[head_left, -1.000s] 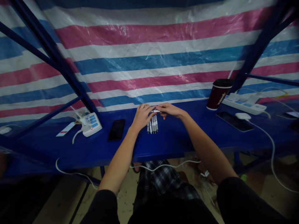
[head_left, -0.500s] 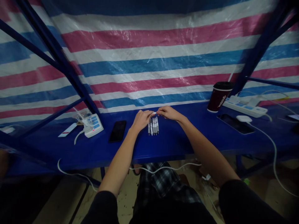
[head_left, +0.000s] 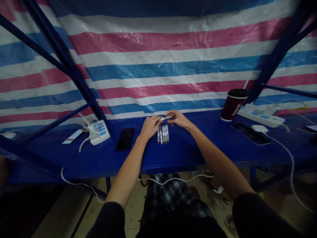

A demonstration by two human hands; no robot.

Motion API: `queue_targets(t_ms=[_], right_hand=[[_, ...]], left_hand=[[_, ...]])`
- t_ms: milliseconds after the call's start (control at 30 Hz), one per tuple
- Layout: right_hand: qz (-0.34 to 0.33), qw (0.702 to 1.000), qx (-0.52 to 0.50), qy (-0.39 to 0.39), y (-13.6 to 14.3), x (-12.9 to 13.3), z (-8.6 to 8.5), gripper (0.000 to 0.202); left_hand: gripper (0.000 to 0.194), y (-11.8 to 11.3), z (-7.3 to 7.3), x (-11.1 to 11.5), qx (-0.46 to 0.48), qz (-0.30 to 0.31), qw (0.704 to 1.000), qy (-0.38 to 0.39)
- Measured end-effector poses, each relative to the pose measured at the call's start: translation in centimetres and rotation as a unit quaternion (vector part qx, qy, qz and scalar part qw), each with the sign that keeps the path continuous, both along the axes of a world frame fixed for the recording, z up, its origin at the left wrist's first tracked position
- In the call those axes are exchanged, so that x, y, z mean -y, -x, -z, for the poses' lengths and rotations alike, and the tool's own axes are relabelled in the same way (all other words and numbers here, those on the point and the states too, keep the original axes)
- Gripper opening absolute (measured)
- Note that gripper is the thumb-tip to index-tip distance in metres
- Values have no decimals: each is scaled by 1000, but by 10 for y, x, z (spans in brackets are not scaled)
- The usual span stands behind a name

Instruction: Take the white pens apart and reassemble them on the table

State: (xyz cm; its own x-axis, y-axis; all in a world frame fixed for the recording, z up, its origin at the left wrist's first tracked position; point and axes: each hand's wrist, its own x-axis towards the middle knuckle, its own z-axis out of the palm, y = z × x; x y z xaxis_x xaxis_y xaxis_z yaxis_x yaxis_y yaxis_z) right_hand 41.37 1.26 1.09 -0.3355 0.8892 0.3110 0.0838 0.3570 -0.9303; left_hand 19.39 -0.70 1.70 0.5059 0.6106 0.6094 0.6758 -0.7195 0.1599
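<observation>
Between my hands a white pen (head_left: 166,118) lies roughly level, a little above the far ends of a row of pens. My left hand (head_left: 150,127) pinches its left end between thumb and fingers. At the other end, my right hand (head_left: 178,119) has its fingers closed around the pen's darker part. Just below, several white and grey pens (head_left: 162,135) lie side by side on the blue table (head_left: 183,150), their dark tips toward me.
Left of my hands lies a black phone (head_left: 125,138), with a white power strip (head_left: 99,132) beyond it. On the right stand a dark red cup (head_left: 233,105) with a straw, another phone (head_left: 250,133), a white charger (head_left: 259,128) and a longer power strip (head_left: 261,115). A striped sheet (head_left: 158,76) hangs behind.
My right hand has shifted slightly along the pen and its fingers have loosened, so more of the pen shows between my hands. The row of pens stays in place.
</observation>
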Motion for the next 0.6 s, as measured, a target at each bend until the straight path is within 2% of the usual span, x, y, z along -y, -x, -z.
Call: queue_targets(t_ms=[167,267,367,433,533,600], right_hand=[[15,1000,-17,21,0,2,-2,29],[18,999,-30,11,1,2,-1,36],[13,999,3,29,2,0,1,24],[13,1000,20,14,2,-1,2,21],[32,999,11,-31,2,-1,3,28],[37,999,20,-20,2,-1,3,24]], left_hand=[[28,0,1,0,-7,-1,1000,0],[27,0,2,-1,-12,2,1000,4],[27,1,3,-3,-9,4,1000,7],[28,1,3,-3,-8,4,1000,16],[29,1,2,-2,-6,5,999,32],[30,1,2,-2,-5,11,999,33]])
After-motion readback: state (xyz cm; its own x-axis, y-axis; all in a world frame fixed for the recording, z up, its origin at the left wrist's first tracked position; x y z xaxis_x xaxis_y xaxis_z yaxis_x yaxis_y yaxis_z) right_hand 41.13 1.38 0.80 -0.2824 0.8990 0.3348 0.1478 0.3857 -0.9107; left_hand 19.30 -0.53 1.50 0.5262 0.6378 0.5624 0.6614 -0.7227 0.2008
